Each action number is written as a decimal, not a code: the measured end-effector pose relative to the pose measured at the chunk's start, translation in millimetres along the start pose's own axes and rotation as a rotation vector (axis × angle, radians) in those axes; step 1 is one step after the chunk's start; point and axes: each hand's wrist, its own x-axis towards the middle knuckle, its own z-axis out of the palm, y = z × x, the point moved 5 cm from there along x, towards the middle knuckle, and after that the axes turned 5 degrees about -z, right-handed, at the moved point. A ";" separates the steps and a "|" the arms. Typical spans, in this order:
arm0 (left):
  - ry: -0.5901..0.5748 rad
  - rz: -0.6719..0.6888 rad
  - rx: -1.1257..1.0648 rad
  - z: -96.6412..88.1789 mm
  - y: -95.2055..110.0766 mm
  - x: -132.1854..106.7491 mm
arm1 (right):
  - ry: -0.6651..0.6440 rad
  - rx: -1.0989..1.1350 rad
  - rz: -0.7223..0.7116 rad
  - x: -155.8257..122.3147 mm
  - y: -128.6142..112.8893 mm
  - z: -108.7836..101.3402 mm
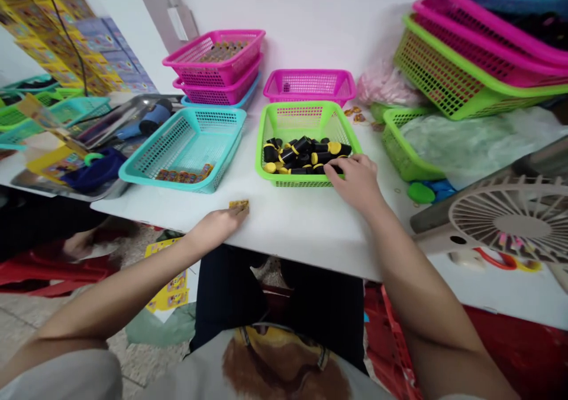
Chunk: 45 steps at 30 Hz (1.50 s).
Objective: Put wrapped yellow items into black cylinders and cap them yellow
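Note:
My left hand (218,225) rests on the white table, its fingers closed on a small yellow-brown printed piece (238,203). My right hand (357,182) reaches over the front right rim of the lime-green basket (306,109). Its fingers and thumb close around a small black cylinder (336,164), partly hidden by them. Several short black cylinders with yellow ends (302,145) lie jumbled in that basket. Left of it stands a turquoise basket (177,136), with a row of small brown-orange printed pieces (181,176) along its front.
Pink baskets (213,71) are stacked behind the turquoise one; another pink basket (309,83) stands at the back. On the right are a tall basket stack (465,63), a green basket with plastic bags (408,145) and a fan (519,222). A tray of tools (102,169) lies left.

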 end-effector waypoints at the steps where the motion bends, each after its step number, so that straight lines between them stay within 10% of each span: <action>1: 0.007 -0.033 -0.016 -0.8 -1.1 -0.1 | -0.008 0.010 -0.004 -0.6 0.0 -0.6; 9: 0.151 -0.159 -0.427 -23.9 -20.6 5.9 | -0.057 0.000 -0.053 -2.2 5.2 -1.1; 15: 0.493 0.059 -0.931 -84.8 39.5 19.5 | -0.035 0.105 -0.071 0.7 7.6 -3.1; 18: 0.425 0.156 -1.127 -94.0 78.1 55.9 | -0.019 0.187 -0.126 0.0 3.3 -9.2; 23: 0.216 0.288 -1.344 -79.9 109.9 111.3 | 0.134 0.260 -0.252 -2.3 -7.2 -23.2; 28: 0.071 0.351 -1.461 -45.5 102.9 115.4 | 0.361 0.629 -0.132 -9.5 -14.3 -38.8; 45: 0.219 0.601 -1.421 -31.6 108.2 103.5 | 0.064 1.161 0.144 -15.8 -27.1 -31.5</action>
